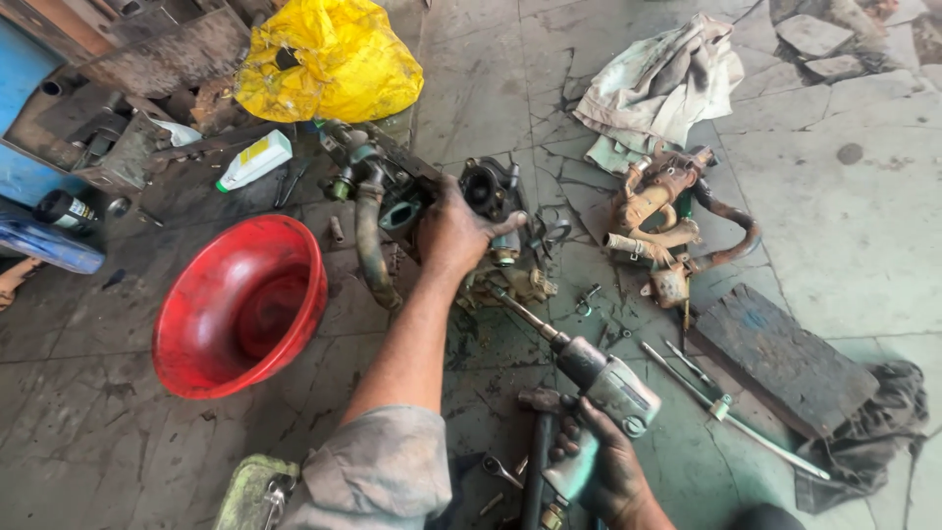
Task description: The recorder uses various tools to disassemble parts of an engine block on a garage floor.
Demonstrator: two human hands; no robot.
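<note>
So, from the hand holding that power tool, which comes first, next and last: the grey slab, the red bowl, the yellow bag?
Measured from the right hand in the head view:
1. The grey slab, on the floor off to its right, is nearest.
2. The red bowl, across on the left, comes next.
3. The yellow bag, up at the top left, is farthest.

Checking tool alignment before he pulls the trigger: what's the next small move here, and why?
Probably seat the socket squarely and keep bracing. The right hand grips the grey pneumatic impact wrench, its long extension bar angled up into the greasy dark metal engine assembly, which the left hand steadies. Whether the tip is fully on the fastener cannot be told.
</note>
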